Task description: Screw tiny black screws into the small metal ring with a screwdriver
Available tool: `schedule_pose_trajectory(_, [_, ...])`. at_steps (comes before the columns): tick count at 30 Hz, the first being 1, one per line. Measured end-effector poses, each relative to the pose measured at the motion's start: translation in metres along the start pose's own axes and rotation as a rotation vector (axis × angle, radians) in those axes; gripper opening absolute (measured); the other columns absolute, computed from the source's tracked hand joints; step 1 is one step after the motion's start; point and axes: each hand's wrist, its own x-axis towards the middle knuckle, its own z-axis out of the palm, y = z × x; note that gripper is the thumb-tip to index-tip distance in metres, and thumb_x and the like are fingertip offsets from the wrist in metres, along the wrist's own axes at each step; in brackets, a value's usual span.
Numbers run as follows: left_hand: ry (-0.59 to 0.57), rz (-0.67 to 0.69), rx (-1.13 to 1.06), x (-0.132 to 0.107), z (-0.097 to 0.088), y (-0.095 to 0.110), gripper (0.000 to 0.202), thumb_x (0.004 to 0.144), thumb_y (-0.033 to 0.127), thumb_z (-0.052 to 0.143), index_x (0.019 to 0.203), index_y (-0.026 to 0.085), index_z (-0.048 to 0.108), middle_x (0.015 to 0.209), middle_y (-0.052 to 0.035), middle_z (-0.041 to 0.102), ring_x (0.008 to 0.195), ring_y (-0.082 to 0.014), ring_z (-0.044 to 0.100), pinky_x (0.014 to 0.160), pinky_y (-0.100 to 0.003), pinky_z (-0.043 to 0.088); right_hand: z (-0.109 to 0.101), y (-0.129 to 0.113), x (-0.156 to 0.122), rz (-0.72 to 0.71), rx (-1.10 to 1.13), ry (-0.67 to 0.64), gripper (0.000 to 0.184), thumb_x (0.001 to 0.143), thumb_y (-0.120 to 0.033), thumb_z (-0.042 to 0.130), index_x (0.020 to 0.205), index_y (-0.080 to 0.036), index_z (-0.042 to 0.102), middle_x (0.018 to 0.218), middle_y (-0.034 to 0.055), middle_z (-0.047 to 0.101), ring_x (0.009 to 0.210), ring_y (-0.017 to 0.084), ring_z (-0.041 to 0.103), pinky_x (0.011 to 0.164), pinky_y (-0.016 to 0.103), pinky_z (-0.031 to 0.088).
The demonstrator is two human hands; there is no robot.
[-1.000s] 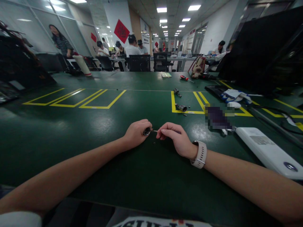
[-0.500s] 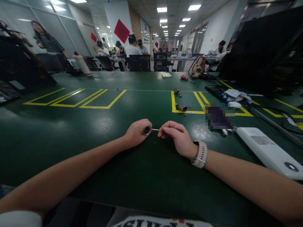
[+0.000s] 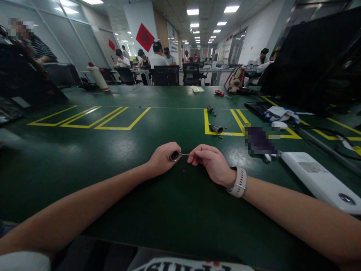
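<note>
My left hand (image 3: 163, 158) is closed around a small round metal cylinder (image 3: 174, 156), its open end facing right. My right hand (image 3: 210, 162) pinches a thin metal tool (image 3: 185, 154) whose tip reaches into the cylinder's end. Both hands rest low over the green table (image 3: 113, 150), close together near its middle. A white watch (image 3: 238, 182) sits on my right wrist. A tiny dark screw (image 3: 184, 171) lies on the table just below the hands.
Two metal cylinders (image 3: 216, 128) (image 3: 210, 109) lie in a yellow-taped box beyond my right hand. A white device (image 3: 318, 180) lies at the right, gloves (image 3: 278, 112) and a red screwdriver (image 3: 221, 93) farther back. People sit at far tables; one person stands at far left.
My right hand has drawn slightly to the right and rolled at the wrist, showing more of the thin tool. The person at far left has walked further left.
</note>
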Motion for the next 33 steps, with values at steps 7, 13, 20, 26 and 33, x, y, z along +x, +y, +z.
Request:
schedule_pose_trajectory(7, [0.008, -0.038, 0.001, 0.0016, 0.0004, -0.0011, 0.015, 0.079, 0.020, 0.051, 0.065, 0.016, 0.046, 0.065, 0.0015, 0.048, 0.059, -0.0106, 0.045, 0.054, -0.023, 0.034, 0.0017, -0.0010, -0.0022, -0.037, -0.025, 0.031, 0.011, 0.075, -0.020, 0.052, 0.072, -0.016, 0.063, 0.068, 0.0026, 0.065, 0.062, 0.012, 0.054, 0.062, 0.027, 0.041])
schedule_pose_trajectory(13, [-0.047, -0.046, 0.109, 0.0017, 0.0013, -0.0001, 0.010, 0.078, 0.014, 0.050, 0.068, 0.016, 0.049, 0.066, 0.0006, 0.049, 0.062, -0.0118, 0.048, 0.056, -0.023, 0.035, 0.0036, -0.0010, -0.0047, -0.079, -0.179, -0.011, 0.012, 0.078, -0.021, 0.052, 0.074, -0.017, 0.063, 0.071, 0.0017, 0.063, 0.066, 0.013, 0.054, 0.064, 0.028, 0.041])
schedule_pose_trajectory(20, [-0.066, -0.039, 0.102, 0.0008, -0.0006, 0.0019, 0.009, 0.077, 0.014, 0.050, 0.068, 0.016, 0.050, 0.067, 0.0001, 0.050, 0.062, -0.0120, 0.048, 0.056, -0.023, 0.035, 0.0020, 0.0000, -0.0008, -0.017, -0.042, 0.023, 0.012, 0.073, -0.019, 0.053, 0.067, -0.016, 0.063, 0.064, 0.0024, 0.064, 0.059, 0.012, 0.054, 0.060, 0.027, 0.040])
schedule_pose_trajectory(26, [-0.054, -0.050, 0.098, 0.0010, 0.0005, -0.0002, 0.014, 0.080, 0.019, 0.050, 0.066, 0.016, 0.049, 0.066, 0.0000, 0.050, 0.061, -0.0120, 0.047, 0.055, -0.024, 0.034, 0.0011, -0.0020, -0.0012, -0.012, -0.004, 0.033, 0.014, 0.072, -0.018, 0.052, 0.065, -0.015, 0.064, 0.060, 0.0023, 0.064, 0.056, 0.013, 0.054, 0.057, 0.026, 0.040])
schedule_pose_trajectory(33, [-0.045, -0.073, 0.096, 0.0019, 0.0009, -0.0017, 0.016, 0.080, 0.020, 0.051, 0.065, 0.016, 0.047, 0.065, 0.0007, 0.049, 0.060, -0.0116, 0.046, 0.055, -0.024, 0.034, 0.0017, -0.0021, -0.0017, -0.051, -0.032, 0.084, 0.016, 0.069, -0.016, 0.049, 0.058, -0.016, 0.060, 0.051, 0.0008, 0.059, 0.049, 0.012, 0.051, 0.050, 0.026, 0.035])
